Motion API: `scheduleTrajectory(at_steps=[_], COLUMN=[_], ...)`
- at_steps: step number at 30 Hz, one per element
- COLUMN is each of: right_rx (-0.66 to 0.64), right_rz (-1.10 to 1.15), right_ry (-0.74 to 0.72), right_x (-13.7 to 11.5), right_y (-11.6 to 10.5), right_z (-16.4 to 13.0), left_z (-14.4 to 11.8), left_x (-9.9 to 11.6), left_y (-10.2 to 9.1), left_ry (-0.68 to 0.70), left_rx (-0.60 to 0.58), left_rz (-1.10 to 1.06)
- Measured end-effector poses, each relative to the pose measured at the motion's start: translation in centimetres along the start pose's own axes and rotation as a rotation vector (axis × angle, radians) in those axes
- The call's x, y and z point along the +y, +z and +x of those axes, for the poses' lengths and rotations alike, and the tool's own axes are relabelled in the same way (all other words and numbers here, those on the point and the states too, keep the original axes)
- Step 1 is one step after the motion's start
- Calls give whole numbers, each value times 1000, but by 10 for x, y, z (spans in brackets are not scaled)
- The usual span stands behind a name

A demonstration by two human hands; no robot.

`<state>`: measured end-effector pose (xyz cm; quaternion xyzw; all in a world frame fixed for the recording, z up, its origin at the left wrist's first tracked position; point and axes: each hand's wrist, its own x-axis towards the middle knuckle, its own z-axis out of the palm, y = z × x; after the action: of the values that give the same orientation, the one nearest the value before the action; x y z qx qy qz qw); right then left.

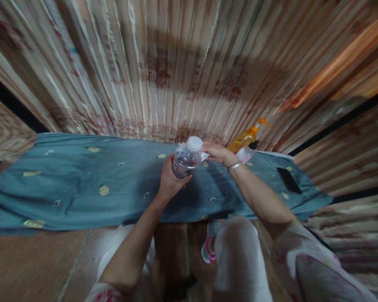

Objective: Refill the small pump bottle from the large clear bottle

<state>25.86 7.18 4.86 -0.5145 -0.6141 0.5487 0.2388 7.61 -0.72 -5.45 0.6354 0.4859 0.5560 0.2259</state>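
My left hand (171,179) is wrapped around the side of a clear plastic bottle (187,161) with a white screw cap (195,143). The bottle is upright, tilted slightly, above the middle of the cloth-covered table. On the bottle's right side, my right hand (216,152) is closed on a thin white piece that looks like a tissue (204,156). Part of it shows below the fingers, near the bottle's shoulder; the rest is hidden. A silver bangle circles the right wrist.
Behind my right hand stand a yellow pump bottle (243,139) and a clear bottle with a black top (247,153). A black phone (289,180) lies at the right end of the blue-green tablecloth (82,180). A pleated curtain (182,75) hangs right behind the table.
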Motion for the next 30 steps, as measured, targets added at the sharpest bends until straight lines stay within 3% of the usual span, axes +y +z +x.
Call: scheduleTrajectory(at_steps=[2,5,10,14,19,25,28,30], right_rx=[49,136,212,300,322,352,550,677], right_rz=[252,438,600,741,911,888,668,450], right_ry=[-9,-60,-51,-53,-89,-121,-209,-289], right_x=[27,61,101,117,118,111,108,106], right_y=[20,52,84,98,126,158,161,157], right_z=[-6,-15,-25,-34,-46,-67,-76,-76], left_z=[2,7,16,24,30,31,29,24], left_x=[0,0,-9,-16,-19,-19,-16,-13], left_y=[1,0,-4,-3,1,-6,-10,-11], left_ry=[-137,-294,-369,-409,-407,-379,-354,-328], left_rx=[48,140,220,292,370,394,377,305], left_rz=[-105,-256,-357,-456,-530,-524,-479,-456])
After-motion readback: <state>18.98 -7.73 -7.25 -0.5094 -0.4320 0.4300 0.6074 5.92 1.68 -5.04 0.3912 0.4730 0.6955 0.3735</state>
